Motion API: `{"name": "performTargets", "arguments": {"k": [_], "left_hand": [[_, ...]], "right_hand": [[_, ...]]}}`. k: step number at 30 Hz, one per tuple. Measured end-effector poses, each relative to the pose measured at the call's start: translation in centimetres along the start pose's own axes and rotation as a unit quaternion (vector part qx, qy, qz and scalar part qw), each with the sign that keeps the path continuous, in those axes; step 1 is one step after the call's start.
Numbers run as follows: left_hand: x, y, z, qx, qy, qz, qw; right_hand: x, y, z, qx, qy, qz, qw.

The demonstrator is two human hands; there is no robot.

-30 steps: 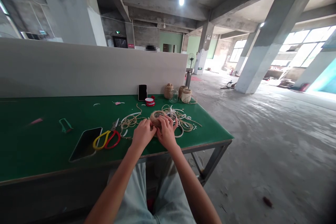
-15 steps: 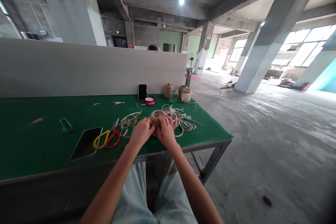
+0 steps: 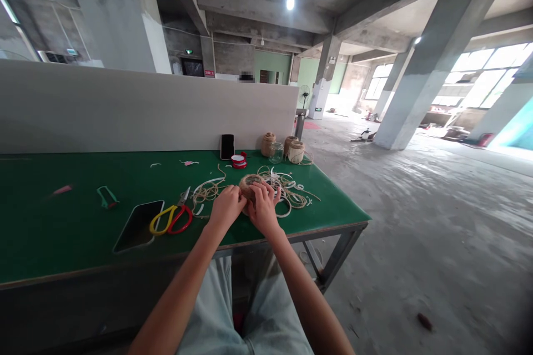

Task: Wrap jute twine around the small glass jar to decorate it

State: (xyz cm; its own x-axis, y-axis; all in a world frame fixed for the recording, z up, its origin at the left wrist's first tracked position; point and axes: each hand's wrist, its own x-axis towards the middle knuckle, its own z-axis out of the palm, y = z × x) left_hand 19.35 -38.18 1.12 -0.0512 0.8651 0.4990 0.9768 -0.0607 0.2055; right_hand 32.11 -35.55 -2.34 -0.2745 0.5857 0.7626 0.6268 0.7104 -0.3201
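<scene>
Gripping a twine ball [image 3: 250,186] with both hands, left hand [image 3: 226,208] clasping its left side, right hand [image 3: 264,209] curled over its right. Ball sits mid-tabletop toward the front edge of the green tabletop [image 3: 62,222], among loose twine [image 3: 291,195], right of yellow-and-red scissors [image 3: 170,219]. Twine spools [image 3: 296,152] stand near the back edge.

view: head-worn | faces: forward, down | over: green workbench [image 3: 75,222] | near: hands [image 3: 263,209], below
</scene>
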Motion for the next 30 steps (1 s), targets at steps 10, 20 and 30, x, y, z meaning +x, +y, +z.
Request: {"name": "performTargets", "arguments": {"k": [10, 20, 30], "left_hand": [[-0.3, -0.5, -0.1, -0.008, -0.004, 0.028, 1.000], [-0.2, 0.5, 0.3, 0.019, 0.010, -0.009, 1.000], [-0.2, -0.5, 0.5, 0.001, 0.011, 0.022, 1.000]], "right_hand": [[-0.1, 0.2, 0.4, 0.000, 0.013, -0.001, 1.000], [-0.1, 0.2, 0.4, 0.000, 0.006, 0.002, 1.000], [-0.2, 0.2, 0.4, -0.007, 0.013, 0.004, 1.000]]}}
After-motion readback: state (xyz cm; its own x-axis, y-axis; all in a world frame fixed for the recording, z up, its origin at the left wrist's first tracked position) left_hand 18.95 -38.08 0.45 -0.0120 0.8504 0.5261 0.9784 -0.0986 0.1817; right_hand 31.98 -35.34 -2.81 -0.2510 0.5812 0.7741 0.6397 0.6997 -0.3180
